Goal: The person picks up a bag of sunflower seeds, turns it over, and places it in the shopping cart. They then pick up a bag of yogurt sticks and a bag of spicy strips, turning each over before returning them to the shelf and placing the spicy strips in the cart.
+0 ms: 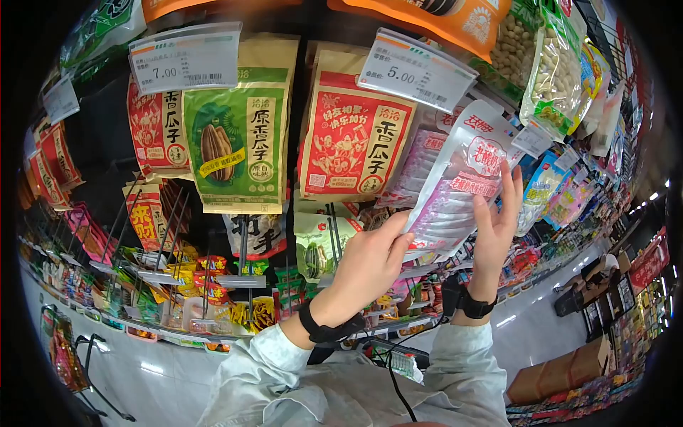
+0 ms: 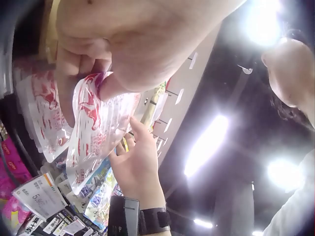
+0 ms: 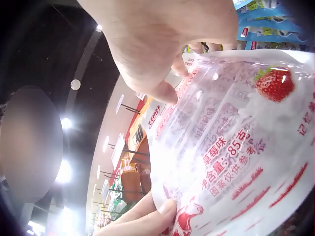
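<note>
A clear and white snack bag (image 1: pixel 462 185) with red lettering is tilted in front of the shelf, between both hands. A strawberry picture and rows of small wrapped pieces show on its front in the right wrist view. My left hand (image 1: pixel 370 267) pinches its lower left edge, thumb (image 2: pixel 113 86) on the front and fingers behind. On the other side my right hand (image 1: pixel 496 231) holds the right edge, its thumb (image 3: pixel 165 92) lying on the front and some fingers passing behind. More bags of the same kind (image 1: pixel 421 165) hang just behind it.
Sunflower seed bags in green (image 1: pixel 238 135) and red (image 1: pixel 359 128) hang left of the hands. Price tags (image 1: pixel 416 67) jut out above. Lower shelves carry small packets (image 1: pixel 210 277). A cardboard box (image 1: pixel 562 370) stands on the floor at right; a black cable (image 1: pixel 391 370) hangs between the sleeves.
</note>
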`<state>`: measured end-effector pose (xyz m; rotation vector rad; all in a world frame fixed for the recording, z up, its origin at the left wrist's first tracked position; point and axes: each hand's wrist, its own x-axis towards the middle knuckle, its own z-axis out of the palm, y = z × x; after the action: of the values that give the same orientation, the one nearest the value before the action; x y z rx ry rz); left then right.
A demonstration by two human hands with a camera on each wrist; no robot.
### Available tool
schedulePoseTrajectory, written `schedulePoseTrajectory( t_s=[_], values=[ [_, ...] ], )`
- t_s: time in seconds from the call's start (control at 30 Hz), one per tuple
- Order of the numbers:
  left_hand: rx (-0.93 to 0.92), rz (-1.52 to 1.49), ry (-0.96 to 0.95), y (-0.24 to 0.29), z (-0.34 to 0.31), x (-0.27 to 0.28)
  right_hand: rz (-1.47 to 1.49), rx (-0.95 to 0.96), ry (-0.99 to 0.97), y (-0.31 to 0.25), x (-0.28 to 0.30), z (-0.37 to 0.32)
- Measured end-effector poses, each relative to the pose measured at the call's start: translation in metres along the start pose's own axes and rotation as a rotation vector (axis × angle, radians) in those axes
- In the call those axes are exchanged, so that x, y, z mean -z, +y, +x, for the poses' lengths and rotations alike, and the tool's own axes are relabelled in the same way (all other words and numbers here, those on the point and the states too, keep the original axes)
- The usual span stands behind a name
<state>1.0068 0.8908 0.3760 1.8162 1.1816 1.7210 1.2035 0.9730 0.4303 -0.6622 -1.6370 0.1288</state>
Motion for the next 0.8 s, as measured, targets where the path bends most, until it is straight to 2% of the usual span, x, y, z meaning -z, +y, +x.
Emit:
schedulePoseTrajectory(
  t_s=[0.37, 0.47, 0.57, 0.7, 0.8],
  values=[
    [-0.036, 0.022, 0.023, 0.004, 0.001, -0.002, -0.074, 0.101, 0.062, -0.001, -0.005, 0.004],
    [-0.075, 0.047, -0.002, 0.004, 0.007, -0.013, -0.317, 0.197, 0.13, -0.008, -0.009, 0.017],
    [-0.083, 0.048, 0.007, 0.004, 0.005, -0.019, -0.253, 0.182, 0.024, -0.013, -0.016, 0.025],
    [-0.009, 0.042, 0.021, -0.006, 0.002, -0.021, -0.285, 0.223, -0.043, -0.014, -0.029, 0.031],
    [-0.016, 0.05, 0.02, -0.01, 0.005, -0.018, -0.265, 0.168, -0.036, -0.014, -0.035, 0.028]
  ],
)
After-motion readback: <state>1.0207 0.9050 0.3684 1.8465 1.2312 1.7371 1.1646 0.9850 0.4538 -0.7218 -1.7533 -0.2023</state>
